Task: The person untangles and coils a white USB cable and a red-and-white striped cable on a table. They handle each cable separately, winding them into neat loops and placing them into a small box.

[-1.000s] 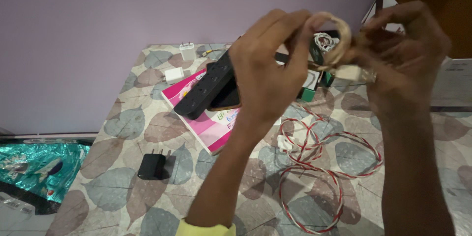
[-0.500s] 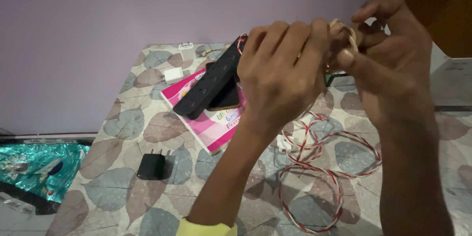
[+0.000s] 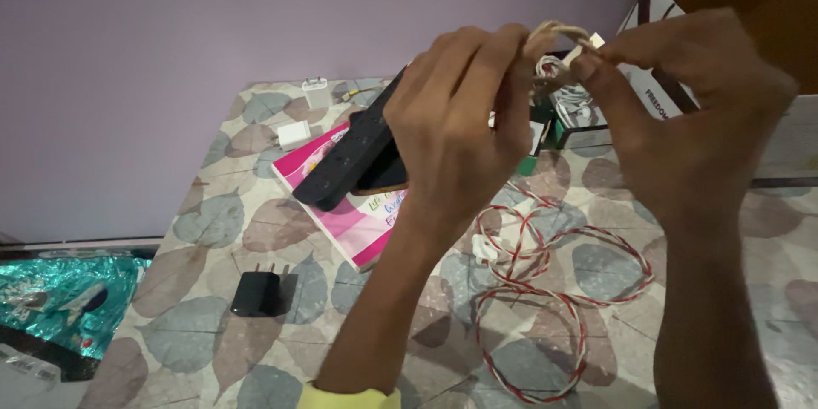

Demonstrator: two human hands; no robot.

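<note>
Above the leaf-patterned table [image 3: 213,349], both hands are raised with a small coil of pale cord [image 3: 558,32] pinched between them. The left hand [image 3: 456,132] has its fingers curled closed, thumb and forefinger tips nipping the coil's left side; the right hand [image 3: 694,111] grips the other side, thumb and forefinger pressed on a small white plug end [image 3: 594,40]. Compared with a second ago, the coil reads smaller and tighter: then it stood as an open ring between the hands, half a second ago the fingers had closed round it, and now only a short arc shows above the fingertips. The hands have also drifted slightly up. Judgement: the cord is being wound down into a compact bundle, nearly done. On the table below, unchanged: a red-and-white twisted cable [image 3: 545,307], a black power strip [image 3: 354,149] across a pink book [image 3: 358,217], a black charger [image 3: 256,292].
</note>
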